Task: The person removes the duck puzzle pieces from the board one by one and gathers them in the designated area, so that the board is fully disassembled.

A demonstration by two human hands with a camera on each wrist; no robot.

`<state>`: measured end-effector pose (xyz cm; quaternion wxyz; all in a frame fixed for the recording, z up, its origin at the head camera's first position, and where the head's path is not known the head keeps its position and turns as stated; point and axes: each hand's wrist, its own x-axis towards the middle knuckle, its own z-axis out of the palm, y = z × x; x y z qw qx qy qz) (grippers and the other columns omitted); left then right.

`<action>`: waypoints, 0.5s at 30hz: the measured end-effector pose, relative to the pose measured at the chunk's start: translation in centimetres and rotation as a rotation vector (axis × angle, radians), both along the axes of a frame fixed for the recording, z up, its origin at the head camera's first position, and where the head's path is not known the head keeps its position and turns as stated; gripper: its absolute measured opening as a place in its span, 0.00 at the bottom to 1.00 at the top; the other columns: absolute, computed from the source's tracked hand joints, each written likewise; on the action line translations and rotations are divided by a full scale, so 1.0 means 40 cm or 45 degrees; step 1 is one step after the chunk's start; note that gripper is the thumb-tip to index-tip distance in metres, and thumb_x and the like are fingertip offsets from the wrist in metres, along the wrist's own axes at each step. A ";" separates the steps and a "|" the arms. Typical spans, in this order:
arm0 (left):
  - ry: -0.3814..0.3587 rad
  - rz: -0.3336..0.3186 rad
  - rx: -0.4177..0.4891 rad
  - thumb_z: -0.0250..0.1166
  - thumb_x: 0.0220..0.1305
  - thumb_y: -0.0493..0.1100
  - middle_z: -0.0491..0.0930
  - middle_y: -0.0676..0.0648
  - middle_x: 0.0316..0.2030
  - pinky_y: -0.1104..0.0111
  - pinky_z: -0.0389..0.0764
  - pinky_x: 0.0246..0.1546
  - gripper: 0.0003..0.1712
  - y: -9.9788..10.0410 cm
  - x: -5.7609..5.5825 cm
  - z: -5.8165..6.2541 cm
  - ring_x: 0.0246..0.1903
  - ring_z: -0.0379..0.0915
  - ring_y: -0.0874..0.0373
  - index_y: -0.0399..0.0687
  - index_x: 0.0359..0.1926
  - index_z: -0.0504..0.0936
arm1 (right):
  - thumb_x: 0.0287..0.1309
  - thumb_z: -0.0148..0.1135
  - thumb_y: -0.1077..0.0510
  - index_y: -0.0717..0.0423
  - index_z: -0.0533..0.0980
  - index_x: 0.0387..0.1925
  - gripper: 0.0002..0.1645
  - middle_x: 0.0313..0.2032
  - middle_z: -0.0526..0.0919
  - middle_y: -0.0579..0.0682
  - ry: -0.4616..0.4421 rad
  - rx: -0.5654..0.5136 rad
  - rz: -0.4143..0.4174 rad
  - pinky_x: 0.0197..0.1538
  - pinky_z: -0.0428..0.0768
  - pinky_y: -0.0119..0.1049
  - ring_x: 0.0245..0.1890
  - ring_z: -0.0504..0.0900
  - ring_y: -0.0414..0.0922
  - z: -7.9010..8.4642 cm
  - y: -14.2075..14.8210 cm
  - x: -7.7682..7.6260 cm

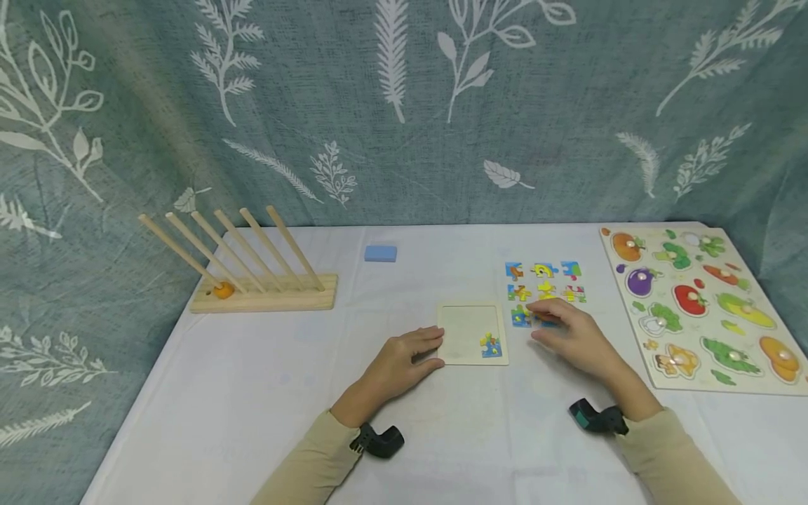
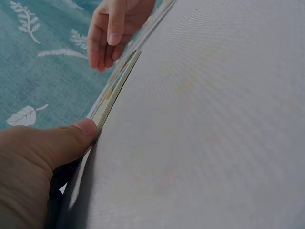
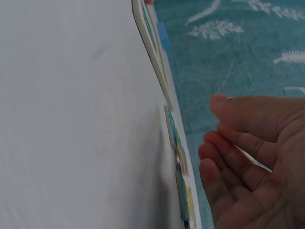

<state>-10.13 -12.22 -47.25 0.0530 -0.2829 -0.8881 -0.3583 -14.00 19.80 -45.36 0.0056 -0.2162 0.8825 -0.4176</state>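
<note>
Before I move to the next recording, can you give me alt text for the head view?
A person's left hand rests on the edge of a small puzzle tray on a white table, while the right hand reaches over loose jigsaw pieces beside it.

A teal-grey curtain [image 1: 404, 105] printed with white leaves and fern sprigs fills the whole upper half of the head view and runs down both the left and right edges of the frame. Its cloth hangs in soft vertical folds. In front of it, a surface [image 1: 252, 393] covered by a plain white cloth spans the lower half, its far edge meeting the curtain across the middle of the frame. The light is even and soft, with only faint shadows.
</note>
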 end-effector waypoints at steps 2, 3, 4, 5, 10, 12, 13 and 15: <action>-0.002 -0.001 -0.001 0.70 0.56 0.43 0.79 0.43 0.54 0.63 0.76 0.58 0.24 0.000 0.000 0.001 0.58 0.74 0.51 0.36 0.52 0.81 | 0.56 0.66 0.61 0.60 0.76 0.54 0.23 0.52 0.79 0.55 -0.001 -0.006 0.044 0.55 0.77 0.33 0.51 0.79 0.52 0.002 -0.014 0.004; -0.003 0.000 -0.001 0.70 0.56 0.43 0.79 0.43 0.54 0.63 0.76 0.58 0.24 0.000 0.000 0.002 0.58 0.74 0.51 0.36 0.52 0.81 | 0.55 0.67 0.61 0.60 0.76 0.54 0.23 0.52 0.79 0.55 0.001 -0.002 0.066 0.56 0.77 0.35 0.51 0.79 0.51 0.003 -0.022 0.005; -0.004 0.001 -0.001 0.70 0.56 0.43 0.79 0.43 0.54 0.63 0.76 0.58 0.24 0.000 0.000 0.002 0.58 0.74 0.51 0.36 0.52 0.81 | 0.55 0.67 0.61 0.59 0.76 0.53 0.23 0.52 0.79 0.54 0.004 0.000 0.087 0.56 0.77 0.36 0.51 0.78 0.50 0.003 -0.030 0.006; -0.006 0.001 0.001 0.70 0.56 0.43 0.79 0.43 0.54 0.63 0.76 0.58 0.24 0.000 0.000 0.002 0.58 0.74 0.51 0.36 0.52 0.81 | 0.54 0.67 0.61 0.58 0.77 0.53 0.23 0.52 0.80 0.53 0.007 0.000 0.108 0.56 0.77 0.37 0.52 0.78 0.49 0.003 -0.037 0.007; -0.013 0.001 0.002 0.70 0.56 0.44 0.79 0.43 0.54 0.62 0.76 0.58 0.24 0.001 0.000 0.001 0.58 0.74 0.51 0.36 0.52 0.81 | 0.52 0.69 0.61 0.55 0.77 0.53 0.24 0.52 0.80 0.48 -0.017 0.019 0.217 0.58 0.75 0.41 0.55 0.76 0.47 -0.002 -0.075 0.009; -0.009 0.002 0.000 0.70 0.56 0.43 0.79 0.43 0.54 0.63 0.76 0.58 0.24 0.001 0.000 0.000 0.58 0.74 0.51 0.36 0.52 0.81 | 0.52 0.69 0.60 0.53 0.77 0.54 0.25 0.52 0.80 0.47 -0.024 0.057 0.247 0.59 0.74 0.43 0.56 0.75 0.46 -0.006 -0.088 0.008; -0.005 0.003 0.000 0.70 0.56 0.43 0.79 0.43 0.54 0.63 0.76 0.58 0.24 0.001 0.000 0.000 0.58 0.74 0.51 0.36 0.52 0.81 | 0.52 0.69 0.59 0.52 0.77 0.54 0.25 0.53 0.80 0.46 -0.021 0.079 0.261 0.60 0.74 0.44 0.56 0.75 0.46 -0.007 -0.094 0.008; 0.002 0.004 -0.001 0.70 0.56 0.44 0.79 0.43 0.54 0.63 0.76 0.58 0.24 0.002 0.000 0.000 0.58 0.74 0.51 0.36 0.52 0.81 | 0.52 0.69 0.59 0.52 0.77 0.54 0.25 0.53 0.79 0.46 -0.009 0.125 0.287 0.60 0.74 0.46 0.56 0.74 0.46 -0.007 -0.105 0.007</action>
